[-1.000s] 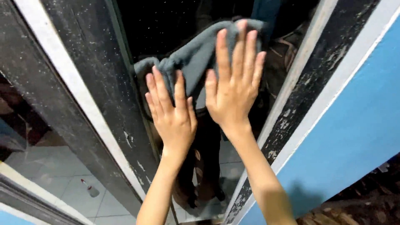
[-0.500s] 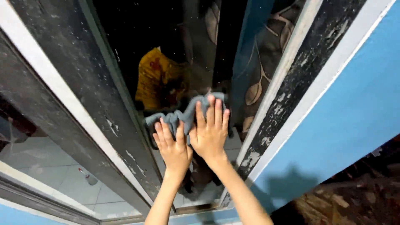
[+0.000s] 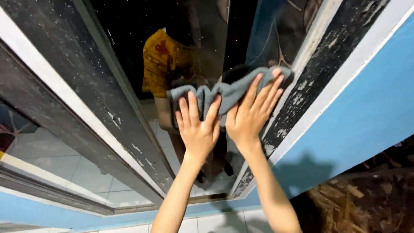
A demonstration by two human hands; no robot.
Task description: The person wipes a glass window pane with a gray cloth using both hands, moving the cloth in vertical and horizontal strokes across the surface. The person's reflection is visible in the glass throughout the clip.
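Note:
A grey cloth (image 3: 224, 92) is spread flat against a tall mirror pane (image 3: 202, 51). My left hand (image 3: 197, 129) presses the cloth's left part with fingers spread. My right hand (image 3: 253, 113) presses its right part, fingertips near the mirror's right frame (image 3: 297, 99). In the glass I see the reflection of a person in a yellow top (image 3: 166, 60).
The mirror's black frame has flaking paint and white edging. A second framed mirror pane (image 3: 56, 155) stands at the left, reflecting tiled floor. A blue wall (image 3: 366, 116) lies to the right, and dark rubble (image 3: 366, 203) at bottom right.
Both hands slid the cloth down the mirror, then up and rightwards toward the right frame. The view shifted, and the yellow reflection came into sight.

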